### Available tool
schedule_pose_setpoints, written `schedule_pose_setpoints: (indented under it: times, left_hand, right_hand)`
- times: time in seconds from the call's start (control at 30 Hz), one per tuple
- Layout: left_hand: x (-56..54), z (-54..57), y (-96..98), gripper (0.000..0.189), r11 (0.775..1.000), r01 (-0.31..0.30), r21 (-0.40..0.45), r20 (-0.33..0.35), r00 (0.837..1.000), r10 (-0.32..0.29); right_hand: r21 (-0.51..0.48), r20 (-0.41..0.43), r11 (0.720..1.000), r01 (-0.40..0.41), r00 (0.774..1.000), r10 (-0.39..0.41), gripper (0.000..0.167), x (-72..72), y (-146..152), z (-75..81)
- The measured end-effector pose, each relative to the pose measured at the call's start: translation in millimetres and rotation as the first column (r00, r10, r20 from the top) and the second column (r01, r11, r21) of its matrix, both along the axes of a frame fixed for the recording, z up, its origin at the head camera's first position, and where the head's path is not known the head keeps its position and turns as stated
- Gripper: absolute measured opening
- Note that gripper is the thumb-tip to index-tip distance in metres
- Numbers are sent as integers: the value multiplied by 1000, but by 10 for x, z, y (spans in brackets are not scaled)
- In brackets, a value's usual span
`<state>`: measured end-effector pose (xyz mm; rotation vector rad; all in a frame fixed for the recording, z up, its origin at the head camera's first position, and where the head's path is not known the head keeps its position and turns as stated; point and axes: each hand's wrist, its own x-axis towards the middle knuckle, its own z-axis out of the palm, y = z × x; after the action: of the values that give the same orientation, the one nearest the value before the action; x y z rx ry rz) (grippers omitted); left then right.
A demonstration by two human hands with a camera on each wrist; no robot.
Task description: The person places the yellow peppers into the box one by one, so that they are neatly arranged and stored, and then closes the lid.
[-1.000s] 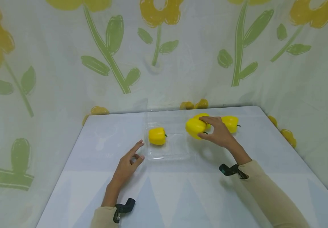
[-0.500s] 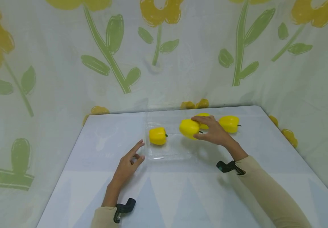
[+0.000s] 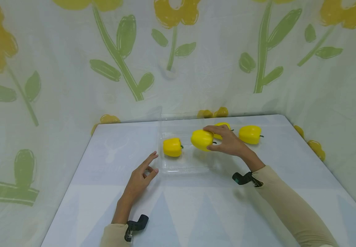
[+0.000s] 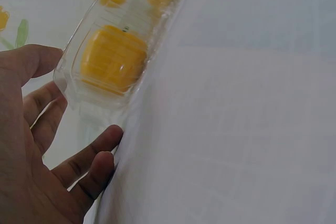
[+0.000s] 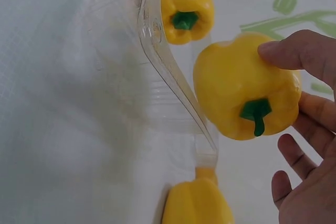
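My right hand (image 3: 227, 142) grips a yellow bell pepper (image 3: 202, 140) between thumb and fingers, over the right part of a clear plastic container (image 3: 190, 164). In the right wrist view the held pepper (image 5: 247, 87) shows its green stem, close to the container's rim (image 5: 168, 72). Another yellow bell pepper (image 3: 172, 147) lies inside the container at its left side. My left hand (image 3: 137, 181) rests at the container's left edge, fingers relaxed and apart; in the left wrist view its fingertips are right at the container's corner (image 4: 65, 72).
Two more yellow bell peppers lie on the white table (image 3: 289, 154): one (image 3: 250, 134) right of the container, another (image 3: 221, 127) partly hidden behind my right hand. The container's transparent lid (image 3: 181, 115) stands at the back, near the flowered curtain (image 3: 208, 75).
My right hand has moved left with the held bell pepper, bringing it from the container's right edge to over its interior. The left hand has stayed in place.
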<state>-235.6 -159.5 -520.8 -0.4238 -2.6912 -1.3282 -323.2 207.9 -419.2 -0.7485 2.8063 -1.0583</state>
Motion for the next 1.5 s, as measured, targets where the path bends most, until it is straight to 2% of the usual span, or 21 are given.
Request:
schedule_pose_setpoints:
  times: [0.5, 0.73, 1.03, 1.5]
  left_hand:
    - [-22, -42, -16, 55, 1000, 3, 6, -7, 1000, -3]
    - [-20, -19, -18, 55, 1000, -3, 6, 1, 1000, 3]
    - [-16, -11, -15, 53, 1000, 2, 5, 0, 1000, -2]
    - [-13, 7, -15, 53, 1000, 6, 6, 14, 1000, -7]
  right_hand:
    - [8, -38, 998, -69, 997, 70, 71, -135, -116, -137]
    - [29, -53, 995, -96, 994, 97, 71, -197, -141, -196]
    - [62, -12, 993, -103, 995, 104, 72, -211, -172, -258]
    - [55, -10, 990, -133, 991, 134, 71, -239, -201, -291]
